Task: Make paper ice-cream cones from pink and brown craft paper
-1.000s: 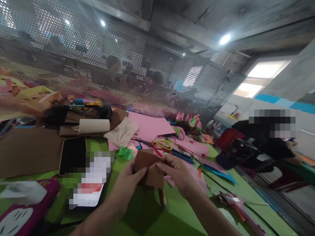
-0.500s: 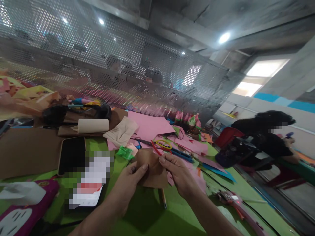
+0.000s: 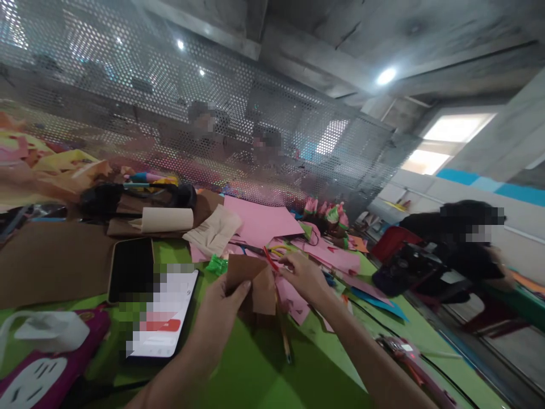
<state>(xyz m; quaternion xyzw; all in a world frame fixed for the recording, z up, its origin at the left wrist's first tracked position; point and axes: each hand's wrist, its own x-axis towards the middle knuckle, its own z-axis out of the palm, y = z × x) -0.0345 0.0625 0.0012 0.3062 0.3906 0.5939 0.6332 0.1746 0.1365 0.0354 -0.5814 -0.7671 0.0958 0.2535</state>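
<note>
My left hand (image 3: 230, 295) pinches a folded piece of brown paper (image 3: 264, 289), thumb on top, above the green table. One panel of the paper stands up and another folds toward me. Just beyond it lie scissors (image 3: 269, 258) with red and yellow handles, blades toward the left. My right hand (image 3: 302, 275) is off the paper, its fingers curled at the scissors' handles and partly hiding them. Below the paper a pencil (image 3: 286, 346) lies on the table. A crumpled green wrapper (image 3: 217, 264) sits beside my left hand.
Two phones, one dark (image 3: 131, 270) and one lit (image 3: 166, 312), lie left by a purple power strip (image 3: 46, 363). Pink paper sheets (image 3: 264, 218) and a brown roll (image 3: 167, 220) are behind. A pink glue gun (image 3: 409, 358) lies right. Another person (image 3: 460, 250) sits at far right.
My right hand has let go of the brown paper and moved forward to the scissors' handles. The paper, now in my left hand alone, has turned and its fold has opened.
</note>
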